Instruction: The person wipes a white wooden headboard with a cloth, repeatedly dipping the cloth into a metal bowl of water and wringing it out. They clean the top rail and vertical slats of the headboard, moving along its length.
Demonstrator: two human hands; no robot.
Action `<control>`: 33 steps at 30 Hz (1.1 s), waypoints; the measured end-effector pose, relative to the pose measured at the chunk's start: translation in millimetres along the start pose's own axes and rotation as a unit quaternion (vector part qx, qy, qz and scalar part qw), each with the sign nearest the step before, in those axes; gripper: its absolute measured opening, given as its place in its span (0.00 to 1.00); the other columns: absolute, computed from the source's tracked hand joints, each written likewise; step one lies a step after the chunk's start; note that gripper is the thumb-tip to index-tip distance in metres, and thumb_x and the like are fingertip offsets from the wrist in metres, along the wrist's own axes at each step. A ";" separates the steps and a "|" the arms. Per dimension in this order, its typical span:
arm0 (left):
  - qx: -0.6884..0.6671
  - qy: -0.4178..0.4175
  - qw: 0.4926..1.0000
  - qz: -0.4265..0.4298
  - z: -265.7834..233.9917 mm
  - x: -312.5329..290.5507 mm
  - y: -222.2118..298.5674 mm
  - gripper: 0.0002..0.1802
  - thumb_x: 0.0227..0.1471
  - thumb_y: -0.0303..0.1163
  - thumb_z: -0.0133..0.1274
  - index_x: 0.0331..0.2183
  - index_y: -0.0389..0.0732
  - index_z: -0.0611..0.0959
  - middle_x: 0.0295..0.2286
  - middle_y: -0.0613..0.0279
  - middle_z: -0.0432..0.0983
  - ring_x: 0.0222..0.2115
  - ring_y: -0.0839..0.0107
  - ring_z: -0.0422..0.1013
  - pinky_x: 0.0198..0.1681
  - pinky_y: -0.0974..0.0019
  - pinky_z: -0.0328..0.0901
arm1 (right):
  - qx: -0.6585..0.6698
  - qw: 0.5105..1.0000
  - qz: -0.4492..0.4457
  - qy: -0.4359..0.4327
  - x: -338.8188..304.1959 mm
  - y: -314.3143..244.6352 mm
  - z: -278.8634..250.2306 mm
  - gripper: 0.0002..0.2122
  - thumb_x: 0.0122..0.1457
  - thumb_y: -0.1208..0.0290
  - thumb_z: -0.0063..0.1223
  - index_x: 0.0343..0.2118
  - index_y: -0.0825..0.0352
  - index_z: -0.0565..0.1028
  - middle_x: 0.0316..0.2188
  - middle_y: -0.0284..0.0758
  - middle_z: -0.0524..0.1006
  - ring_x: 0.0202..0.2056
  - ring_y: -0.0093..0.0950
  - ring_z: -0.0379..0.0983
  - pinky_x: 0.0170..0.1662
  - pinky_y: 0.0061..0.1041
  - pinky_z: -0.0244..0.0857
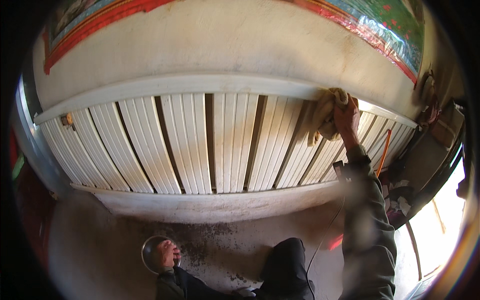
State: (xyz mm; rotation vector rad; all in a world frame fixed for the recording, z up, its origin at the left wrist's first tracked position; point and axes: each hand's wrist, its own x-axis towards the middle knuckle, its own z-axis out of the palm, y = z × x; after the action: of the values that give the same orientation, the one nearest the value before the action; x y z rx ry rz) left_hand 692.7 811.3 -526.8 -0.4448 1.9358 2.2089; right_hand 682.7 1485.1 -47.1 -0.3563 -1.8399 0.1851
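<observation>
Up on the top rail of a white slatted panel (232, 132), my right hand (346, 120) presses a bunched, greyish-tan cloth (327, 112) against the wood. Its fingers are wrapped round the cloth, and a loose end hangs over the slats. Low on the left, my left hand (167, 252) is at a round metal bowl (146, 256), with bent fingers by the bowl's right side. The hand covers most of the bowl, so its contents are hidden.
Framed pictures (387, 30) hang on the pale wall (225, 40) above. Dark wet spots (205, 245) mark the floor near my knee (290, 255). A thin cable (325, 240) runs beside my right arm. An orange stick (384, 150) leans at the panel's right end, near cluttered items (400, 197).
</observation>
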 end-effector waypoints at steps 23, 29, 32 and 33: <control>-0.028 0.002 0.998 0.048 -17.1 -16.9 1.0 0.17 0.57 0.36 0.60 0.46 0.42 0.78 0.31 0.58 0.77 0.24 0.63 0.77 0.21 0.55 0.76 | 0.136 0.978 -0.103 -0.124 -46.1 -303.9 53.8 0.14 0.51 0.70 0.65 0.42 0.61 0.77 0.45 0.47 0.72 0.39 0.50 0.79 0.39 0.48 0.76; -0.041 0.016 0.999 0.012 -20.4 0.6 -8.4 0.14 0.56 0.34 0.60 0.44 0.46 0.77 0.30 0.58 0.75 0.24 0.61 0.77 0.20 0.53 0.75 | 0.117 0.975 -0.139 -0.127 -40.3 -264.8 43.6 0.15 0.51 0.71 0.65 0.43 0.60 0.76 0.44 0.47 0.72 0.40 0.51 0.79 0.42 0.46 0.76; -0.027 0.014 0.999 0.026 -18.7 3.5 -14.7 0.15 0.56 0.36 0.61 0.45 0.46 0.77 0.31 0.57 0.76 0.24 0.61 0.77 0.21 0.52 0.75 | 0.134 0.977 -0.138 -0.091 -33.6 -198.5 37.6 0.11 0.54 0.74 0.61 0.41 0.62 0.76 0.41 0.48 0.73 0.43 0.50 0.78 0.42 0.48 0.76; -0.038 0.007 0.999 0.034 -18.8 3.7 -16.1 0.15 0.56 0.36 0.61 0.45 0.46 0.77 0.31 0.56 0.76 0.24 0.61 0.77 0.21 0.52 0.76 | 0.123 0.982 -0.126 -0.068 -29.9 -171.1 33.5 0.13 0.54 0.72 0.62 0.43 0.60 0.77 0.43 0.47 0.74 0.42 0.50 0.78 0.42 0.48 0.75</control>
State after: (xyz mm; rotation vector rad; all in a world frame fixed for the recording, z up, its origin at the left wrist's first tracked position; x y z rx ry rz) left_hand 696.5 794.7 -545.2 -0.4119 1.9066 2.3338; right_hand 633.2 1316.0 -31.8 0.0649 -1.9517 0.2634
